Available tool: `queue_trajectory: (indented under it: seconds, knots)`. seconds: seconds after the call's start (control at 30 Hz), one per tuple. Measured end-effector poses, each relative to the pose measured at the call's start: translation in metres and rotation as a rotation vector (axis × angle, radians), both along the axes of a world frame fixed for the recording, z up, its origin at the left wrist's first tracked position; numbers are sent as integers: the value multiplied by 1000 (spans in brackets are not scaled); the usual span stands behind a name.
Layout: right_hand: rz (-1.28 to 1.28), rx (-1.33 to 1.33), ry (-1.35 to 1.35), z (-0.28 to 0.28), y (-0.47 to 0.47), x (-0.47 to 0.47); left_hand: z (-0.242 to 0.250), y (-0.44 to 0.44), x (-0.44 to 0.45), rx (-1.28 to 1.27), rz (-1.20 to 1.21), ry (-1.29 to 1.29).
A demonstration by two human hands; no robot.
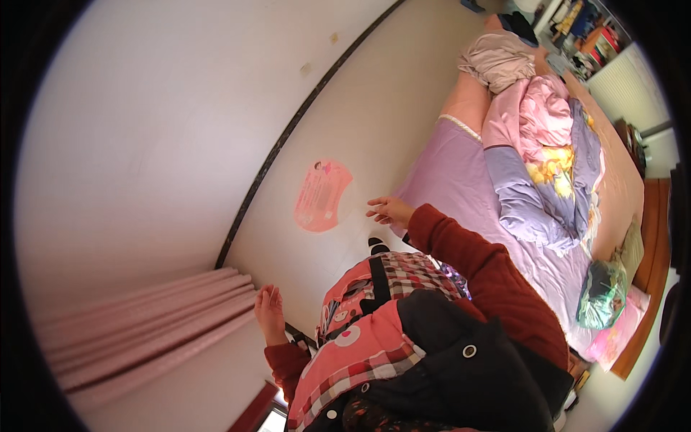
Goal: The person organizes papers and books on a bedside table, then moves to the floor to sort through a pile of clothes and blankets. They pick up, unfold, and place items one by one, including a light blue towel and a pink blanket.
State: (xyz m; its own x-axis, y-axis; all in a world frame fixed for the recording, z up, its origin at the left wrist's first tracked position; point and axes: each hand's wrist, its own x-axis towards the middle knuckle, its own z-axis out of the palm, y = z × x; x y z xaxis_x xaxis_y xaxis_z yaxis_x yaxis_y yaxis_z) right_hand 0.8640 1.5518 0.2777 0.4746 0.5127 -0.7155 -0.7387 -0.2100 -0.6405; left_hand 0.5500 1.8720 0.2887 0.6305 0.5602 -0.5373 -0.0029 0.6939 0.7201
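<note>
My right hand is held out over the floor beside the bed, its fingers spread and holding nothing. Ahead of it, a flat pink printed piece with a cartoon figure and writing lies on the pale floor. On the other side of my body, my left hand hangs near the pink curtain, fingers loosely bent, with no object seen in it. A red checked apron with cartoon patches covers my front, and one dark shoe shows below it.
To the right stands a bed with a rumpled pink and purple quilt. A plastic bag and a pillow lie by its wooden headboard. A white wall with dark skirting bounds the left; clothes fill the far corner.
</note>
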Motion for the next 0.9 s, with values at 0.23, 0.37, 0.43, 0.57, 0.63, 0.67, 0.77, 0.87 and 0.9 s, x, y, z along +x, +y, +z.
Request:
queue_trajectory:
  seconds: [0.23,0.37,0.43,0.57,0.63,0.67,0.77,0.87,0.9]
  knots:
    - [-424,-60,9,-18,-70,38,8,45,163,-15,-272,96]
    - [-799,9,87,-29,-118,27,2,70,268,-8,-403,116]
    - [-953,77,87,-35,-132,23,-1,84,322,12,-481,72]
    - [-1299,120,93,-42,-133,30,14,100,443,44,-642,37]
    - [-1452,101,109,-45,-123,40,24,104,503,86,-680,28]
    - [-1532,120,129,-48,-115,46,23,109,531,89,-706,-7]
    - [-1701,130,182,-50,-100,69,34,116,605,120,-772,-63]
    - [-1770,167,139,-48,-93,89,34,117,669,129,-858,-66]
    - [-1790,133,130,-49,-88,94,27,114,687,127,-870,-37]
